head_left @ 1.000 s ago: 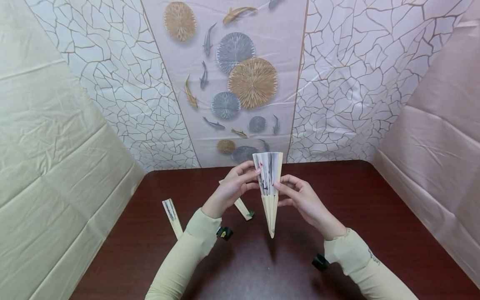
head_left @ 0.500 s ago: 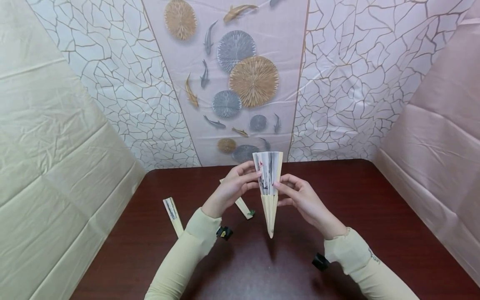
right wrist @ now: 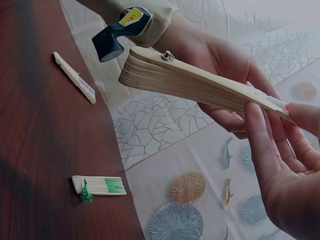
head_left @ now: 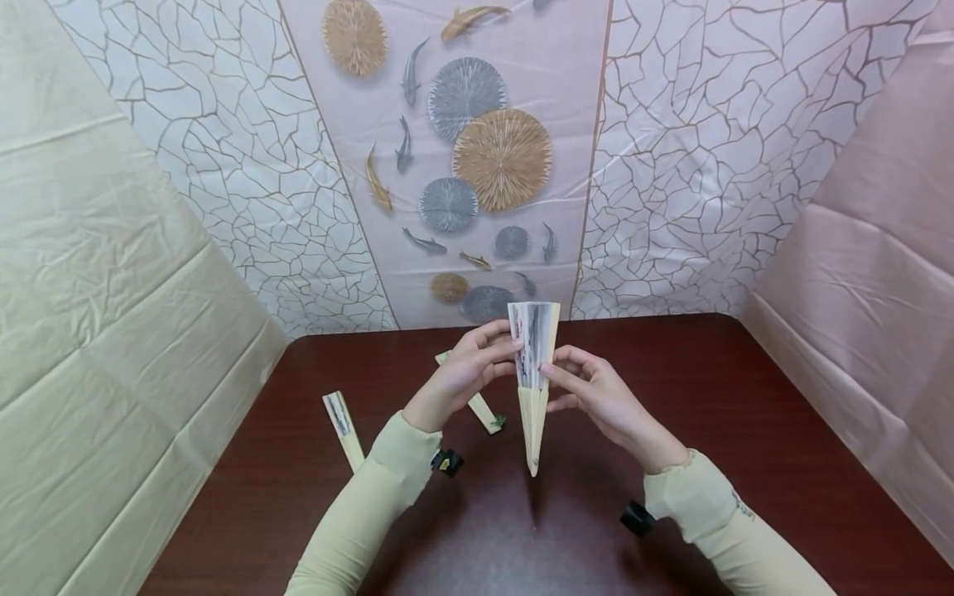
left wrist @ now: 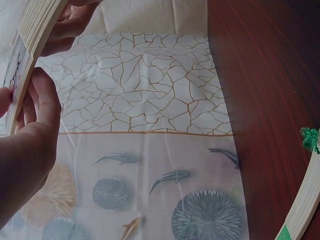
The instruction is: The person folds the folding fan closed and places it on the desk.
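A pale folding fan (head_left: 532,356), partly spread with its pivot end down, is held up above the table between both hands. My left hand (head_left: 469,368) pinches its left edge near the top, thumb in front. On the opposite side my right hand (head_left: 596,389) pinches the outer stick, thumb on the front face. In the right wrist view the fan's stacked ribs (right wrist: 180,85) and its metal pivot pin (right wrist: 168,56) show clearly. Grey and red painting marks the pleated leaf.
On the dark red table (head_left: 745,463) lies a closed fan with a green tassel (head_left: 484,414), partly behind my left hand. Another closed fan (head_left: 343,430) lies at the left, partly under the sleeve. A patterned cloth (head_left: 671,165) hangs behind the table.
The held fan has narrowed a little, its left edge moving toward the right one. Its pivot end has swung slightly left. Both hands stay nearly in place.
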A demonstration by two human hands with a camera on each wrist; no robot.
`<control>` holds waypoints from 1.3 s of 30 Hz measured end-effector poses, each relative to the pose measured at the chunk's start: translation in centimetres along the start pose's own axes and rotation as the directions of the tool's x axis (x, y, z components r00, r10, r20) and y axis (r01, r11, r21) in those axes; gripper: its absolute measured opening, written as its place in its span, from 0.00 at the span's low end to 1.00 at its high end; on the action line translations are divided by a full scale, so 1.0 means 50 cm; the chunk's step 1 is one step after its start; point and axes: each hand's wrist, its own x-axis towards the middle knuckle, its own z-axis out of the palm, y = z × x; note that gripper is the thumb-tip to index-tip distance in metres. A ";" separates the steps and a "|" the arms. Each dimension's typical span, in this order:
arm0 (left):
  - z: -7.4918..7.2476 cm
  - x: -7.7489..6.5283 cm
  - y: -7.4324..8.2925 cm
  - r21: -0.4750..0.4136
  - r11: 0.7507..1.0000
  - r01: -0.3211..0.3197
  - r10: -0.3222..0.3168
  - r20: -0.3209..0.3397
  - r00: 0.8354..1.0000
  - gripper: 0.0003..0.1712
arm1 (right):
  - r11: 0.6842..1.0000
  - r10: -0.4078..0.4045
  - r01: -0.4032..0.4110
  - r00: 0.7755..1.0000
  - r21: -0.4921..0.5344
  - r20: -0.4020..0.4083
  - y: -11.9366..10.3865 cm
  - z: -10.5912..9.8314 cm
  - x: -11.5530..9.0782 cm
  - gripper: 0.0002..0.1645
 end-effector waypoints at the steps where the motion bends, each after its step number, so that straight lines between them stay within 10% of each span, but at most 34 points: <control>1: 0.000 0.000 0.000 0.004 1.000 0.003 -0.003 -0.003 1.000 0.22 | 1.000 0.003 -0.003 1.000 -0.004 -0.002 0.001 0.000 0.000 0.07; 39: 0.007 0.001 -0.024 0.248 0.968 0.042 -0.008 -0.136 0.991 0.21 | 0.966 0.002 -0.038 0.990 -0.257 -0.138 0.019 0.018 0.002 0.20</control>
